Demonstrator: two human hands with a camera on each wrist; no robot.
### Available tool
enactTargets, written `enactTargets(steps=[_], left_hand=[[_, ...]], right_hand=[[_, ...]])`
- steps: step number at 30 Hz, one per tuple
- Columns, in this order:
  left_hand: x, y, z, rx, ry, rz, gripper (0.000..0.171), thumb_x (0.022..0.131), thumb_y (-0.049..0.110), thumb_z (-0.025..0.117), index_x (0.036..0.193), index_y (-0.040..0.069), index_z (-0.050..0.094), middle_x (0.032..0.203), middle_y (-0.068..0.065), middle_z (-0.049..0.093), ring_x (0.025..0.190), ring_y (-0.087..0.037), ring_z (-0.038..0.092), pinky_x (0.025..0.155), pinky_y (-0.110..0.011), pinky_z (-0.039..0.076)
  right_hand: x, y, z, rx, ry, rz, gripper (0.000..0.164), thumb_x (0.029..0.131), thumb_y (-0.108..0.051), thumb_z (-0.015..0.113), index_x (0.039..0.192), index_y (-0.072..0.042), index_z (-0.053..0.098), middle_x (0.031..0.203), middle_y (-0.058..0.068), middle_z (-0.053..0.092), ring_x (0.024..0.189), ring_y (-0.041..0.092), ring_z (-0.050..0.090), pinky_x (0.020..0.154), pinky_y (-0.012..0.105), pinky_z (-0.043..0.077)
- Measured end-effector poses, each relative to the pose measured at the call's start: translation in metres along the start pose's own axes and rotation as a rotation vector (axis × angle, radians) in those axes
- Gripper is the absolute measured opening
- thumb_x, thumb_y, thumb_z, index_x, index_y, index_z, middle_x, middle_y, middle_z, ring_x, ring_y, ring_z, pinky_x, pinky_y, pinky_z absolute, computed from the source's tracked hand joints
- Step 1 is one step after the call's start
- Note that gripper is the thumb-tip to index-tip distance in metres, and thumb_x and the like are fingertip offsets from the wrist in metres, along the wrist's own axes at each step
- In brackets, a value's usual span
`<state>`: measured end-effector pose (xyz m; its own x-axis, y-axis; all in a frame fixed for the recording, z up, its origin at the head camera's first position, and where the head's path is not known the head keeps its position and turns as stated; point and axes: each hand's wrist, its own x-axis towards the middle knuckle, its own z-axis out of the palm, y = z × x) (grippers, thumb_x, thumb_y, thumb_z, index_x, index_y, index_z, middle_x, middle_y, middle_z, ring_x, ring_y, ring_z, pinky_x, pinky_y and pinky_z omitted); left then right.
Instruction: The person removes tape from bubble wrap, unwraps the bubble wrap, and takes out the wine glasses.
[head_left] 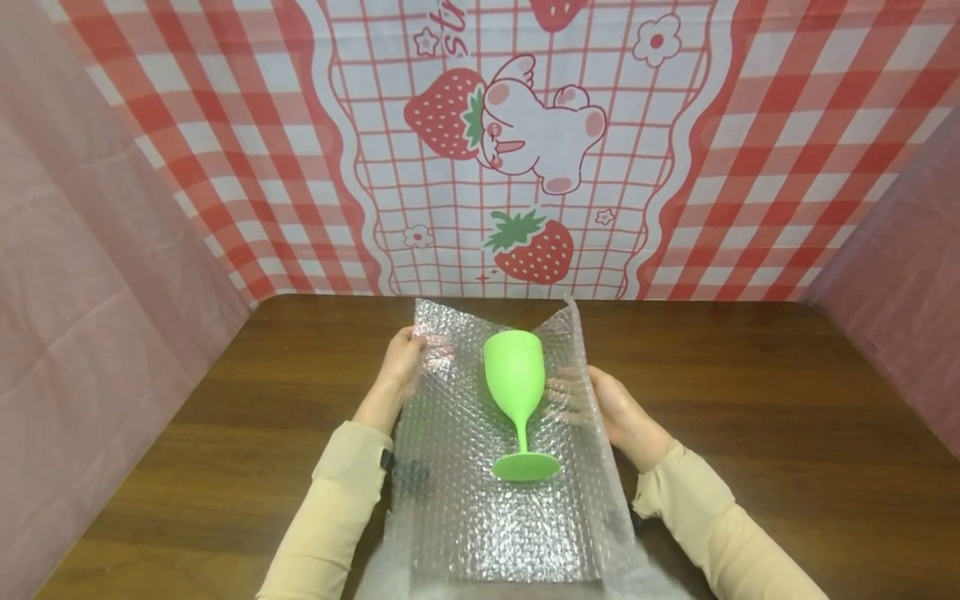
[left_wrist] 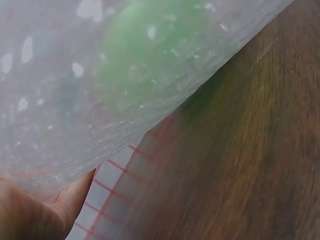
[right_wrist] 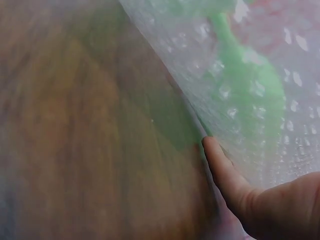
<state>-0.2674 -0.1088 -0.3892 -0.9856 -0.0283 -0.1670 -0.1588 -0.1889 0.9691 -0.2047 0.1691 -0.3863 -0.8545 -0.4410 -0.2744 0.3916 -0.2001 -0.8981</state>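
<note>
Green cup (head_left: 516, 385) lies on its side on bubble wrap (head_left: 517, 542) over a brown table (head_left: 750, 375), btwn a person's L hand (head_left: 400, 362) and R hand (head_left: 618, 408). Long axis runs fore-aft, approx. parallel to the wrap's raised side edges: foot (head_left: 527, 468) toward the person, bowl (head_left: 513, 354) at the far end, stem (head_left: 522, 435) btwn. Bowl sits a touch L of the foot, so any lean is slight.

R hand is the nearer. Its fingers, seen thru the wrap, are straight and a little spread, tips just beside the lower bowl. L hand stands off by a wider gap, level w/ the upper bowl, i.e. a bit farther fwd. Both back the wrap's side edges w/ fingers extended behind it, not curled; neither has hold of the cup, and no pinch on the wrap's edge is plain. Each wrist view shows the cup green thru the wrap, thumb at the edge.

Key relation, by this reading: a fold from either side would cross the cup's axis approx. square, w/ the shorter reach on the R; the hands are abreast of the bowl, leaving the foot nearer the person than both.
</note>
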Motion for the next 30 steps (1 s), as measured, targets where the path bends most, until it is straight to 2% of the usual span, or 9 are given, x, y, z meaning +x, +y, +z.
enactTargets(steps=[3,8,15,17,21,25,30], left_hand=[[0.001,0.000,-0.001,-0.003,-0.005,-0.004,0.033,0.093,0.001,0.033,0.125,-0.006,0.035,0.092,-0.010,0.060,0.069,-0.011,0.063,0.068,-0.026,0.057],[0.000,0.000,-0.001,-0.024,-0.014,-0.009,0.031,0.095,0.002,0.031,0.124,-0.008,0.036,0.093,-0.010,0.057,0.070,-0.011,0.063,0.072,-0.029,0.057],[0.001,-0.001,-0.002,-0.055,-0.017,-0.017,0.034,0.095,0.003,0.032,0.127,-0.008,0.035,0.094,-0.011,0.055,0.070,-0.011,0.063,0.072,-0.028,0.057],[0.001,-0.001,-0.003,-0.055,-0.021,-0.017,0.034,0.095,0.003,0.032,0.127,-0.008,0.035,0.094,-0.011,0.055,0.070,-0.012,0.063,0.071,-0.028,0.057],[0.001,0.000,-0.004,-0.053,-0.031,-0.019,0.035,0.096,0.005,0.031,0.128,-0.008,0.035,0.097,-0.013,0.055,0.071,-0.012,0.063,0.072,-0.028,0.057],[0.001,0.000,-0.005,-0.052,-0.035,-0.029,0.035,0.096,0.006,0.031,0.129,-0.007,0.035,0.099,-0.013,0.054,0.072,-0.012,0.063,0.071,-0.028,0.057],[-0.001,-0.001,-0.006,-0.037,-0.038,-0.056,0.037,0.097,0.007,0.031,0.131,-0.006,0.034,0.107,-0.016,0.053,0.074,-0.013,0.063,0.071,-0.029,0.057]], right_hand=[[-0.004,-0.003,0.003,0.005,-0.017,-0.005,0.060,0.098,-0.033,0.005,0.141,0.007,-0.006,0.147,0.029,-0.001,0.135,0.043,0.006,0.112,0.052,0.018],[-0.010,-0.008,0.007,-0.002,-0.026,-0.011,0.067,0.097,-0.042,0.008,0.141,0.007,-0.006,0.147,0.029,-0.001,0.136,0.042,0.006,0.112,0.053,0.016],[-0.016,-0.018,0.003,-0.011,0.040,-0.023,0.082,0.093,-0.055,0.021,0.141,0.008,-0.003,0.147,0.029,0.004,0.136,0.040,0.012,0.107,0.049,0.031],[-0.018,-0.021,0.000,-0.010,0.023,-0.026,0.085,0.092,-0.057,0.020,0.141,0.007,-0.007,0.148,0.028,0.001,0.136,0.039,0.009,0.107,0.050,0.029],[-0.023,-0.026,-0.004,0.027,-0.023,-0.025,0.085,0.092,-0.058,0.018,0.140,0.005,-0.015,0.148,0.027,-0.006,0.137,0.038,0.003,0.109,0.052,0.022],[-0.026,-0.029,-0.007,0.066,-0.020,-0.021,0.086,0.092,-0.058,0.019,0.141,0.003,-0.015,0.149,0.026,-0.006,0.137,0.038,0.003,0.108,0.055,0.023],[-0.028,-0.029,-0.012,0.061,-0.010,-0.017,0.087,0.092,-0.058,0.023,0.141,0.002,-0.015,0.149,0.025,-0.004,0.137,0.037,0.005,0.108,0.053,0.024]])
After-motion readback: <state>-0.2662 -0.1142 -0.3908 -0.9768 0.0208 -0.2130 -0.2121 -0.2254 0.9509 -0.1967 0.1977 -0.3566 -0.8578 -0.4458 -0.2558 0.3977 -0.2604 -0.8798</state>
